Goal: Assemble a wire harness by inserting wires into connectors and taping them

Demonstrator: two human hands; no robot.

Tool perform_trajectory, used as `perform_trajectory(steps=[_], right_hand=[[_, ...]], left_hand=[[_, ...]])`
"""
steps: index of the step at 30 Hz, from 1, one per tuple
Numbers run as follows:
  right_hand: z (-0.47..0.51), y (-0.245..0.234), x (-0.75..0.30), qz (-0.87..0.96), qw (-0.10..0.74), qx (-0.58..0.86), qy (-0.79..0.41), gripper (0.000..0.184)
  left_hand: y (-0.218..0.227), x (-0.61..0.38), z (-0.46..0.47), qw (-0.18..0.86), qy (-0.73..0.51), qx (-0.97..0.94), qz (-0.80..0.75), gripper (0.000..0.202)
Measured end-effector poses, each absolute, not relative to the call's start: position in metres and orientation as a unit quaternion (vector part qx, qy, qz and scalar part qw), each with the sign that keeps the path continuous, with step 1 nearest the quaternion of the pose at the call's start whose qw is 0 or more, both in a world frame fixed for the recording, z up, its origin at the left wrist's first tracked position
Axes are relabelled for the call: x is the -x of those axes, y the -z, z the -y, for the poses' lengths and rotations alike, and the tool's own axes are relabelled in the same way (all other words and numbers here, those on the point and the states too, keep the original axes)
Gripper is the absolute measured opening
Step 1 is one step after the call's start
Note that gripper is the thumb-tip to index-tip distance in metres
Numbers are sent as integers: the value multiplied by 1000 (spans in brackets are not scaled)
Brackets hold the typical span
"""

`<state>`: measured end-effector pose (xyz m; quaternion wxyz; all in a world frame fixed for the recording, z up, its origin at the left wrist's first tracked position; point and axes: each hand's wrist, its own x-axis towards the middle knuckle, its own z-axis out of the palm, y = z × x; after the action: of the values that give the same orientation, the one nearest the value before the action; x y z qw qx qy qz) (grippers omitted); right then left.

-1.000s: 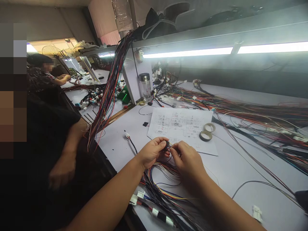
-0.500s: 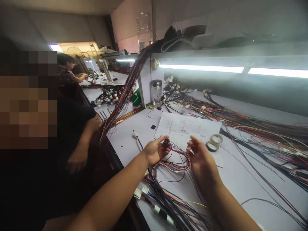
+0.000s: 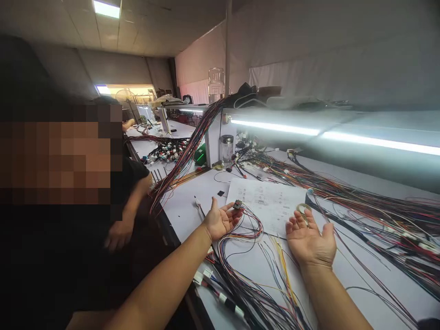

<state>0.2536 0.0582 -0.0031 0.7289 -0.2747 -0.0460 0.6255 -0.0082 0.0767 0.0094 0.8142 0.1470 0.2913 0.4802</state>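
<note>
My left hand is palm up with its thumb lifted away. A small dark wire connector rests at its fingertips, borne by the fingers. From the connector a loop of thin coloured wires curves down into a thick wire bundle on the table. My right hand is open, palm up and fingers loosely curled, with nothing in it. Behind its fingers is a roll of tape, partly hidden. A printed sheet lies beyond both hands. Yellow and pale wire ends spread between my forearms.
A co-worker's hand is at the left, beyond the table edge. A glass jar stands by the shelf post. Long wire harnesses cover the right back. A hanging wire bundle drops at the left. A small black connector lies near the sheet.
My right hand has moved right, away from the wires, and turned palm up. My left thumb has lifted off the connector. The view has tilted upward.
</note>
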Motion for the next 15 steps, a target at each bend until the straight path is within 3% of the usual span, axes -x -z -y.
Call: perform_trajectory(steps=[4,7,11,15], right_hand=[[-59,7,-253,97,724,268,-628,52],[-55,5,-242,215,698,317,-605,44],[-48,0,-222,328,638,384,-581,43],[-46,-26,-218,410,556,423,-586,40]], left_hand=[[-18,1,-76,768,-494,-233,-335,28],[-56,7,-80,744,-513,-268,-334,17],[-160,31,-75,704,-555,-333,-292,14],[-271,42,-49,595,-541,-546,-236,21]])
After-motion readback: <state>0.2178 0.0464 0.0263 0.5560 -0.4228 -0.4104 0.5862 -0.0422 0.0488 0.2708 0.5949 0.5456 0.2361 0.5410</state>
